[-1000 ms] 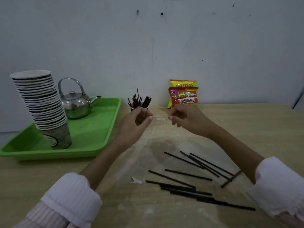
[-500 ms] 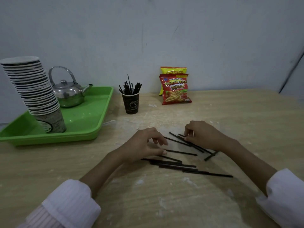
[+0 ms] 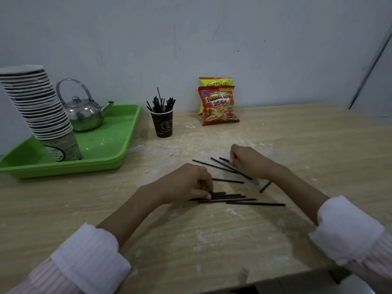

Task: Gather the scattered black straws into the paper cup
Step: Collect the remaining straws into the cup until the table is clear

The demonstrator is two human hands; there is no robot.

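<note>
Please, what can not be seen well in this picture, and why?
Head view:
- Left hand covers ends of near straws; grip unclear.
- Right hand covers ends of far straws; grip unclear.
- Straws in the paper cup: too small to count.
- Yellow snack bag: mostly behind the red bag.

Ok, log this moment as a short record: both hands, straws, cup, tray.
left hand: pinches the near straws at one end
right hand: fingers curled on the far straws
near straws: roughly parallel bunch lying on the table
paper cup: upright beside the green tray, holding stored straws
green tray: holds kettle and cup stack
</note>
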